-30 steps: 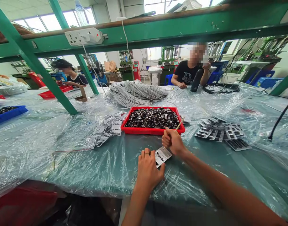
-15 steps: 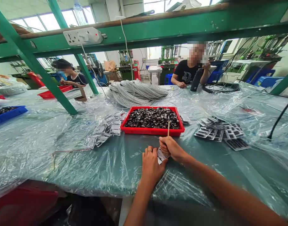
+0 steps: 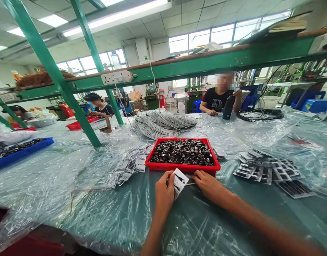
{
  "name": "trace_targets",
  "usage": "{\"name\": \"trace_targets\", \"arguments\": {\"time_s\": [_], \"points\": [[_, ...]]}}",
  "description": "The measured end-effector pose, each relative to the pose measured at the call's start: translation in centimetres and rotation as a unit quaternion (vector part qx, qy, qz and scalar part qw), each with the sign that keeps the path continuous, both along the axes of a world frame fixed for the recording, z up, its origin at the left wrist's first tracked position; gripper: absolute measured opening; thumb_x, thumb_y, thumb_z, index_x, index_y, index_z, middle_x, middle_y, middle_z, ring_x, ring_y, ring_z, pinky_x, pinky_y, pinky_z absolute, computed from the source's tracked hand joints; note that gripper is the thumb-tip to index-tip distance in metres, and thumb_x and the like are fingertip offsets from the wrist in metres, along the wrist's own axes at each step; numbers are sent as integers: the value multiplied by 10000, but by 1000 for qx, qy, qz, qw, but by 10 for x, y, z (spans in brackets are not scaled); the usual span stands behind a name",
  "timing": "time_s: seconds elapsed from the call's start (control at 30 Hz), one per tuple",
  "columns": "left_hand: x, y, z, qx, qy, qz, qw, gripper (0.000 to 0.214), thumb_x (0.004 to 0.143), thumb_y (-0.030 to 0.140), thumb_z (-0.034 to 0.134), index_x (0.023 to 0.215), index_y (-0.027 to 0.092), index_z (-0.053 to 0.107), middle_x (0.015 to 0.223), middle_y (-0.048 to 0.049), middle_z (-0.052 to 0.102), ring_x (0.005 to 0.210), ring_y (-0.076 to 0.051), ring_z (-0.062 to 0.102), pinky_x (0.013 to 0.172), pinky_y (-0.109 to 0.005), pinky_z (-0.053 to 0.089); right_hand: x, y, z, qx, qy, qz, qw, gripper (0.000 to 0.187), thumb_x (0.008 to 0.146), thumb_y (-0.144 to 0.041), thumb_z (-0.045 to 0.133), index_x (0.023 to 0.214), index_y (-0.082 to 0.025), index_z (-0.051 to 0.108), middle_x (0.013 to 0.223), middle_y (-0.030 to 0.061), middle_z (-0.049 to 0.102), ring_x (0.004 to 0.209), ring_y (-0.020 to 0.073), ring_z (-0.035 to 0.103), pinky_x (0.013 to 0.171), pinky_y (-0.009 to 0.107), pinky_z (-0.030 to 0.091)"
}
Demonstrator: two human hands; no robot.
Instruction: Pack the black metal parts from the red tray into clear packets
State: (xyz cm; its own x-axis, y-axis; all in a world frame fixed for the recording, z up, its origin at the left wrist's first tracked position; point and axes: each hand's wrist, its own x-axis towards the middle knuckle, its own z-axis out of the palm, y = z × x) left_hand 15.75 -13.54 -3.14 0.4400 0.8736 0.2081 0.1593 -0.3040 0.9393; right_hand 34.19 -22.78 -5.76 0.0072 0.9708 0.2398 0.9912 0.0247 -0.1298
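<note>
My left hand (image 3: 164, 193) is closed on a small clear packet (image 3: 179, 181) with a white label and lifts it off the table. My right hand (image 3: 210, 185) rests on the plastic sheet just right of the packet, with a thin wooden stick (image 3: 190, 184) lying under its fingers. Both hands are right in front of a red tray (image 3: 184, 167) filled with small black parts. Empty packets (image 3: 130, 164) lie left of the tray. Filled packets (image 3: 267, 170) lie in a pile to the right.
Clear plastic sheeting (image 3: 59, 185) covers the green table. A coil of grey cable (image 3: 163, 122) lies behind the tray. A blue tray (image 3: 19, 151) sits far left. Green frame posts (image 3: 56, 78) rise from the table. Other people (image 3: 219, 99) sit at the far side.
The camera has tilted upward. My left hand has raised the packet from flat on the table. My right hand has lowered the stick from upright to lying flat.
</note>
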Motion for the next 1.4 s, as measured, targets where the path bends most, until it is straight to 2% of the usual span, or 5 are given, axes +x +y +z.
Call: {"name": "trace_targets", "arguments": {"time_s": [0.33, 0.6, 1.1, 1.27, 1.4], "points": [[63, 74, 29, 48, -134, 125, 982, 288, 823, 443, 568, 852, 172, 661, 816, -74, 696, 749, -212, 638, 697, -318, 486, -17, 69, 72, 363, 68, -45, 928, 269, 900, -126, 465, 1118, -163, 616, 1087, 148, 591, 1026, 291, 587, 906, 482, 532], [64, 67, 18, 13, -201, 93, 975, 258, 807, 416, 623, 894, 174, 647, 875, -67, 697, 848, -205, 659, 784, -326, 512, -32, 94, 54, 319, 114, 10, 941, 404, 893, -114, 452, 1280, -138, 565, 1164, 167, 579, 1093, 277, 589, 947, 452, 534], [47, 74, 20, 5, -182, -38, 983, 228, 758, 349, 667, 917, 187, 650, 859, -46, 695, 814, -185, 664, 731, -283, 521, -15, 93, 59, 245, 371, 2, 896, 131, 851, -311, 663, 780, -217, 720, 746, 50, 721, 671, 215, 651, 657, 337, 495], [47, 82, 15, 31, -105, 54, 993, 212, 814, 345, 588, 935, 179, 642, 852, -61, 682, 792, -194, 645, 743, -315, 512, 5, 95, 59, 251, 355, -5, 900, 154, 851, -232, 585, 848, -217, 738, 855, 60, 755, 733, 222, 683, 711, 357, 529], [46, 88, 11, -60, -113, 80, 989, 257, 804, 289, 570, 1015, 160, 639, 949, -90, 692, 817, -195, 649, 730, -310, 516, 23, 101, 52, 309, 288, -81, 903, 238, 876, -286, 556, 1034, -189, 705, 1074, 126, 705, 999, 292, 649, 898, 482, 516]]}}
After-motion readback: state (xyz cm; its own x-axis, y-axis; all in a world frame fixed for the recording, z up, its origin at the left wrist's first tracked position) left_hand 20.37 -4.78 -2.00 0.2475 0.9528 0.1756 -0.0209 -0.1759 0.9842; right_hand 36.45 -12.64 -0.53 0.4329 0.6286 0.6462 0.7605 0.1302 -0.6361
